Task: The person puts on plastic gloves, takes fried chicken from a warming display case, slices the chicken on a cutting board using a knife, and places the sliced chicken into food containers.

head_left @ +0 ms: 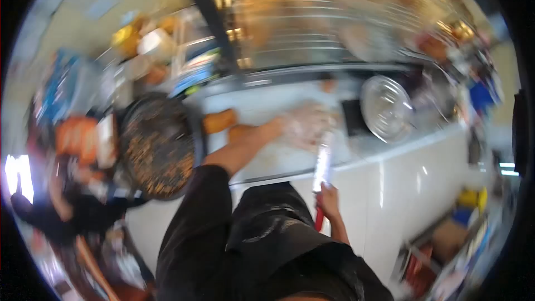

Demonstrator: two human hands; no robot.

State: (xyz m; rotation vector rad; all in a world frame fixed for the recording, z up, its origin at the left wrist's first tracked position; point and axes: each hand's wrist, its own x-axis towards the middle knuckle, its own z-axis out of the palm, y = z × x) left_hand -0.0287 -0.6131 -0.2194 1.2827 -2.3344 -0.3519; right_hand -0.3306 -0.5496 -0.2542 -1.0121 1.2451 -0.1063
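Note:
My right hand [329, 200] grips a knife by its red handle, and the shiny blade [322, 163] points away from me across the counter's near edge. My left hand [306, 127] looks to be inside a clear plastic glove and reaches over the pale work surface [262, 159]. Motion smears its fingers, so I cannot make out whether anything is in them. The knife tip lies close to that gloved hand. Golden-brown pieces of food [220, 121] rest by my left forearm. Beyond the gloved hand is a small brown piece [329, 85].
On the left stands a large dark pan [159, 147] with brown bits in it. A round shiny lid or bowl [386, 108] sits to the right, beside a black square [352, 118]. Wire racks [290, 22] rise behind the counter. A person in dark sleeves [72, 212] is at far left.

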